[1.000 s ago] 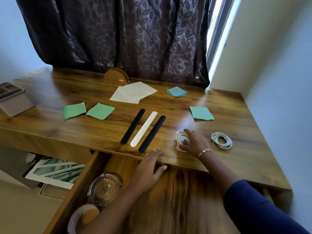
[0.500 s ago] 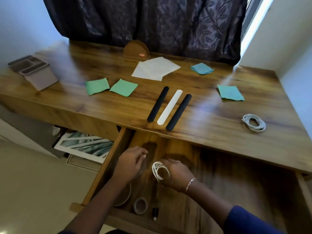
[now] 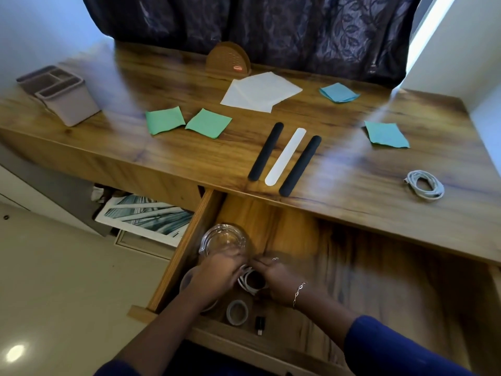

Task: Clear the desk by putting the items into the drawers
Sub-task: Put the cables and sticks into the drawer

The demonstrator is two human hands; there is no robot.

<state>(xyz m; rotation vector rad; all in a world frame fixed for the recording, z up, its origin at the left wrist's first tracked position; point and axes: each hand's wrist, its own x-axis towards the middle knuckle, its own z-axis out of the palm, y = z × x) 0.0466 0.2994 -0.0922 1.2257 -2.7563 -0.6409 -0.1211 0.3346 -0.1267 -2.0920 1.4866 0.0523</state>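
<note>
Left hand (image 3: 217, 275), right hand (image 3: 278, 280), curled, touching

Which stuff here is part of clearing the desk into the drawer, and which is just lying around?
Job: coiled white cable in right hand, left hand at it; open wooden drawer; second white cable coil; black strips; white strip; green paper squares; blue paper squares; white sheets.
Lying about: framed print on floor; dark patterned curtain; clear glass jar in drawer.

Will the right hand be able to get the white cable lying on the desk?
Probably yes, once the right hand lets go of the cable coil in the drawer. The white cable lies alone on the desk, far right.
</note>
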